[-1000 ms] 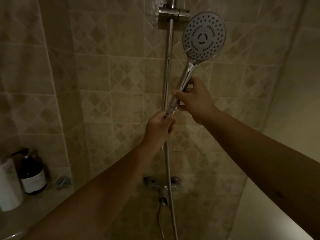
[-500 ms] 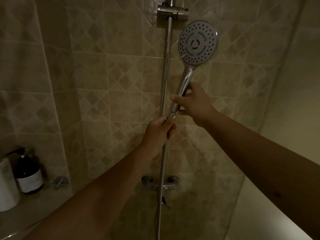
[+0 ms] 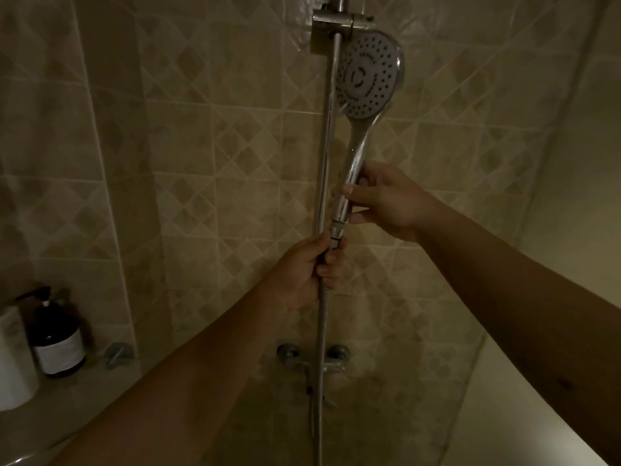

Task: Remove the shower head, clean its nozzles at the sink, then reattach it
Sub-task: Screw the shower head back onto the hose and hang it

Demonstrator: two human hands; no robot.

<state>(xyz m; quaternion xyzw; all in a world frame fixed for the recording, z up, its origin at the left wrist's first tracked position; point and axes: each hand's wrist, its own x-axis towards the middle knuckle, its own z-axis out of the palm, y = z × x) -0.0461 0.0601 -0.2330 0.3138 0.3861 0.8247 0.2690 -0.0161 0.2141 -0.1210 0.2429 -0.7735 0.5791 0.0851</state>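
Note:
A chrome shower head [image 3: 368, 75] with a round white nozzle face stands upright just right of the vertical chrome rail [image 3: 328, 136], below the wall bracket [image 3: 339, 23]. My right hand [image 3: 386, 200] grips the lower part of its handle. My left hand [image 3: 307, 267] grips the metal hose [image 3: 321, 331] right under the connector nut [image 3: 336, 232], where hose and handle meet. The hose hangs straight down in front of the rail.
The chrome tap fitting [image 3: 312, 359] sits low on the tiled wall. On a ledge at the left stand a dark pump bottle [image 3: 58, 338] and a white container [image 3: 13, 358]. A pale wall closes the right side.
The shower head has shifted left, closer to the rail, and its face has turned slightly. Both hands keep their hold on the handle and hose.

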